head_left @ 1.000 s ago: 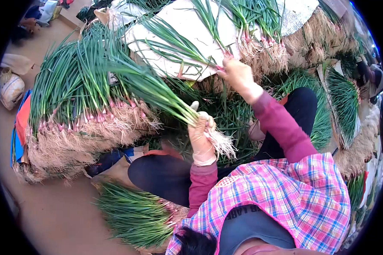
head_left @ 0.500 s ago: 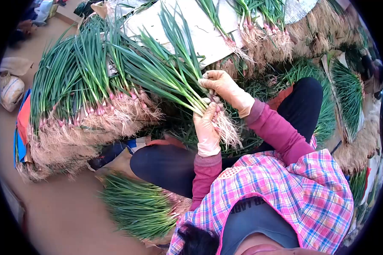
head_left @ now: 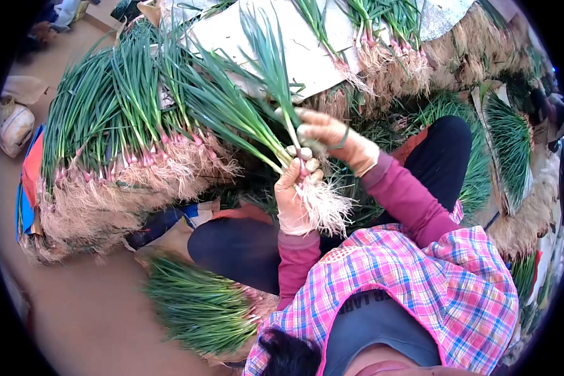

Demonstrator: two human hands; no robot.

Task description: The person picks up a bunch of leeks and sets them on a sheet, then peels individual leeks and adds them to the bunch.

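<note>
My left hand [head_left: 296, 195], in a pale glove, is shut around a bunch of green onions [head_left: 244, 113] just above its white roots [head_left: 323, 210]. The green tops fan up and to the left. My right hand [head_left: 329, 133], also gloved, closes on the stalks of the same bunch a little above my left hand. A thin green loop [head_left: 343, 138] lies across the right hand's fingers. Both hands work over my lap, above black trousers [head_left: 244, 247].
A big heap of rooted green onions [head_left: 106, 150] lies at left on the brown floor [head_left: 75, 313]. More bunches [head_left: 388, 44] sit on white sheeting [head_left: 307, 44] ahead. Small piles lie at lower left [head_left: 200, 307] and right [head_left: 511, 144].
My right hand came back from the far bunches to the bunch in my left hand and closed on its stalks. The bunch has tilted more upright.
</note>
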